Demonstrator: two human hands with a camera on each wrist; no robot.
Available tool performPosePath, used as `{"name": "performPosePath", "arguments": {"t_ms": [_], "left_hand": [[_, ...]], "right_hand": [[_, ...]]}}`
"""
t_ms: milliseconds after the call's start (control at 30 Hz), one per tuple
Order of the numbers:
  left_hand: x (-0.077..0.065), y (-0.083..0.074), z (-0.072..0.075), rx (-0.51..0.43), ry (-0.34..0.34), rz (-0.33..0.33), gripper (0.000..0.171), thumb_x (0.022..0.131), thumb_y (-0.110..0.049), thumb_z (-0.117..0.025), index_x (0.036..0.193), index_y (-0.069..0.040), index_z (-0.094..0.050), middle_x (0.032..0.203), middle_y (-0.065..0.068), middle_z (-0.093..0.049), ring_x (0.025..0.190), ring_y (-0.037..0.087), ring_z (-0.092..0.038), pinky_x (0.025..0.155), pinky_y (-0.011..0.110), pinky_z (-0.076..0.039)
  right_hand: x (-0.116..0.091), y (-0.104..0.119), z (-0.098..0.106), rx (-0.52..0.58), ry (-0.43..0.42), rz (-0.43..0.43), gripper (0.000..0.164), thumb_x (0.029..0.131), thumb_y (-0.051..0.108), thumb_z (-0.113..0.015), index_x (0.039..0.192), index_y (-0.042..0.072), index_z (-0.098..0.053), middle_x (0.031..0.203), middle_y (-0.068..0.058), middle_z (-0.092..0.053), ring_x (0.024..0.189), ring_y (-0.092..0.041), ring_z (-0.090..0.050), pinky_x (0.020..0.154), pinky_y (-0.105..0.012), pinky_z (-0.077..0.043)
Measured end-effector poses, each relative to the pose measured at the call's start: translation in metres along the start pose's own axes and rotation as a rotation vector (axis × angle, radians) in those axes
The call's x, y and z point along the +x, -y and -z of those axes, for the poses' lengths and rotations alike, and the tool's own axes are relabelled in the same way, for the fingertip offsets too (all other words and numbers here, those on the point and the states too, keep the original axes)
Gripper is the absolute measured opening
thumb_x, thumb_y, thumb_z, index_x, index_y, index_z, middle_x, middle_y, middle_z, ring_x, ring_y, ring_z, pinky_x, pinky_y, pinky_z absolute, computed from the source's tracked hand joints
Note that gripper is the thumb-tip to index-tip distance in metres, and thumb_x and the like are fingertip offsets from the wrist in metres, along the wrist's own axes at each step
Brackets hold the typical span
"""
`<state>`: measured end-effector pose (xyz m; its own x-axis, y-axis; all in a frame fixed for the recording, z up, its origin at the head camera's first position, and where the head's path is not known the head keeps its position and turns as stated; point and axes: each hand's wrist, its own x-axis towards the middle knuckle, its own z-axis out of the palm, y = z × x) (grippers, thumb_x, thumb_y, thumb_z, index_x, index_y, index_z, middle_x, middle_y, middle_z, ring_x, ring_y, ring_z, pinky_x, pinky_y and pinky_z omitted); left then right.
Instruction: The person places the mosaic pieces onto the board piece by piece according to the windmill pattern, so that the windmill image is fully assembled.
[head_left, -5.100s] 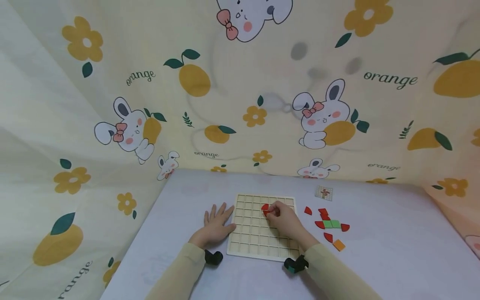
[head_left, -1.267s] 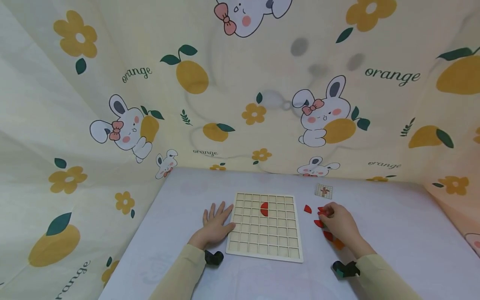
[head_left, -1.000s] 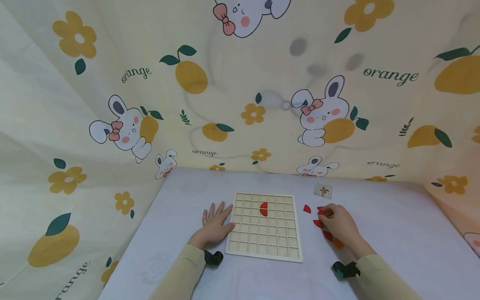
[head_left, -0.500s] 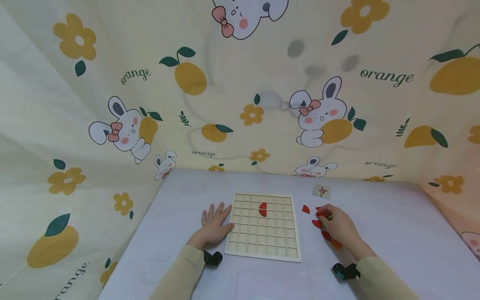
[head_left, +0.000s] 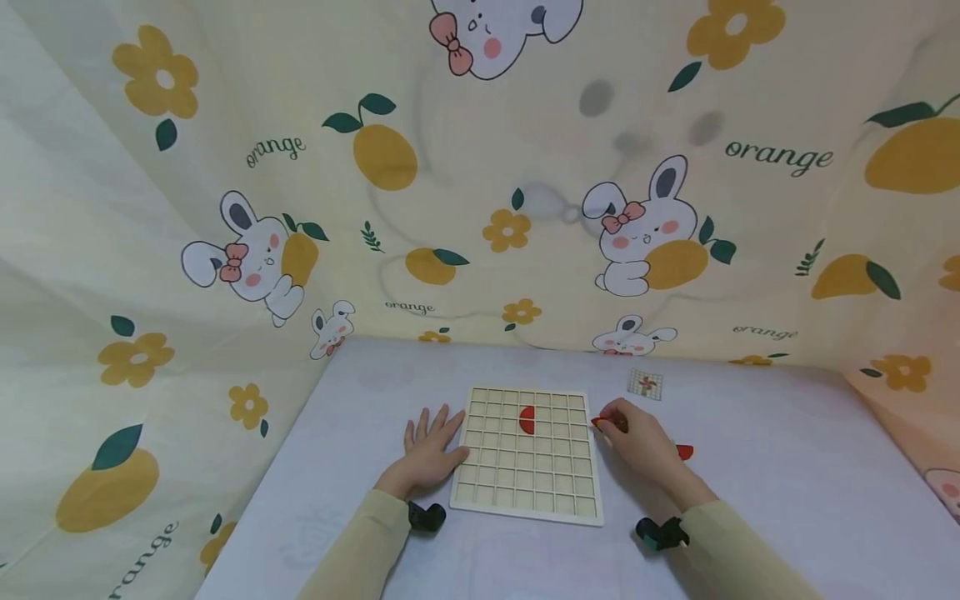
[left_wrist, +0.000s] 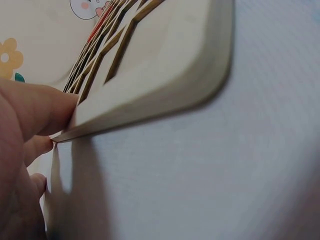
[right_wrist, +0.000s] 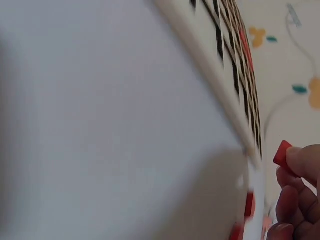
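Observation:
A pale wooden grid board (head_left: 487, 481) lies on the table, with two red quarter-round tiles (head_left: 527, 420) side by side in its upper cells, together making a half disc. My right hand (head_left: 641, 442) pinches a small red tile (right_wrist: 283, 152) between thumb and fingertips, just off the board's right edge. The tile's full outline is partly hidden by the fingers. At the board's left side, my left hand (head_left: 423, 454) lies with fingers spread; in the left wrist view a fingertip (left_wrist: 67, 106) touches the board's rim.
One red tile (head_left: 685, 452) shows to the right of my right wrist; the hand and forearm hide the tiles around it. A small picture card (head_left: 645, 384) with a pinwheel pattern on a grid lies behind. A printed cloth (head_left: 450, 217) hangs beyond the table.
My right hand let go of a red tile on the board, went right to the loose tiles, and has now come back left with a red tile. My left hand has stayed put.

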<state>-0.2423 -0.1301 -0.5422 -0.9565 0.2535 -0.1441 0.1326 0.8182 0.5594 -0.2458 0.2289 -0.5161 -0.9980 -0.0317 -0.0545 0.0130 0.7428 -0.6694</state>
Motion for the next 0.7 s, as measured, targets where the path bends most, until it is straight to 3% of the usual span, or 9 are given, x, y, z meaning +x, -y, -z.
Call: {"name": "performPosePath", "arguments": {"t_ms": [367,700], "left_hand": [[0.000,0.003,0.000,-0.004,0.006,0.001,0.063,0.096,-0.040,-0.052,0.152,-0.020,-0.032,0.161,0.010,-0.010,0.145,0.037,0.012,0.109,0.057,0.016],[0.001,0.002,0.000,0.002,0.003,0.003,0.063,0.096,-0.039,-0.053,0.152,-0.020,-0.032,0.161,0.010,-0.010,0.145,0.037,0.011,0.110,0.057,0.015]], "right_hand": [[0.014,0.043,-0.050,0.042,0.092,0.089,0.007,0.093,0.022,-0.067,0.097,0.021,-0.062,0.086,0.005,-0.059,0.079,-0.017,-0.052,0.068,-0.030,-0.046],[0.024,0.048,-0.061,-0.017,0.081,0.196,0.003,0.091,0.020,-0.069,0.092,0.019,-0.066,0.085,0.008,-0.059,0.076,-0.014,-0.052,0.068,-0.030,-0.047]]}}
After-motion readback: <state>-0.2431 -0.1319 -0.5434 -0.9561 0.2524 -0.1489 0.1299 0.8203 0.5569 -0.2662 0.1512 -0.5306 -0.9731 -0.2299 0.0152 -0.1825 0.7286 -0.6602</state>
